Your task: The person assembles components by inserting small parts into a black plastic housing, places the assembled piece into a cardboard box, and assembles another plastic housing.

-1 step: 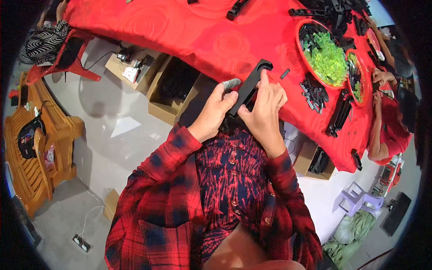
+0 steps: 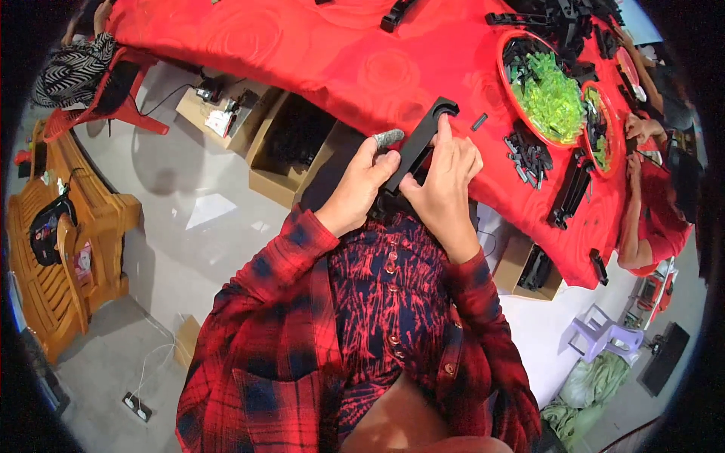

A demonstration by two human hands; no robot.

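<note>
The counter (image 2: 317, 45), draped in a red cloth, fills the top of the view and serves as the landmark here. Below its near edge, open cardboard boxes (image 2: 291, 147) sit on the floor. On the counter's right end stand 2 round red trays: the larger tray (image 2: 504, 57) is heaped with translucent green pieces (image 2: 555, 94) and black ones, and the smaller tray (image 2: 588, 113) just beyond it holds the same mix. Loose small black parts (image 2: 529, 155) lie in a scatter on the cloth beside the larger tray, and longer black bars (image 2: 568, 192) lie nearer the counter's edge.

Right at that near edge, the person holds a long black plastic bar (image 2: 419, 147), slanted, its notched end reaching over the cloth. The left hand (image 2: 362, 185) grips the lower part, fingers curled round it, a grey cot on 1 fingertip (image 2: 389, 137). The right hand (image 2: 445, 181) clasps the bar from the other side, its fingers closed, with 1 pressed up near the notch.

By my reckoning the job is mid-course: this bar is in hand, and plenty of loose parts wait in the trays and on the cloth. No green piece shows on the bar from here.
</note>
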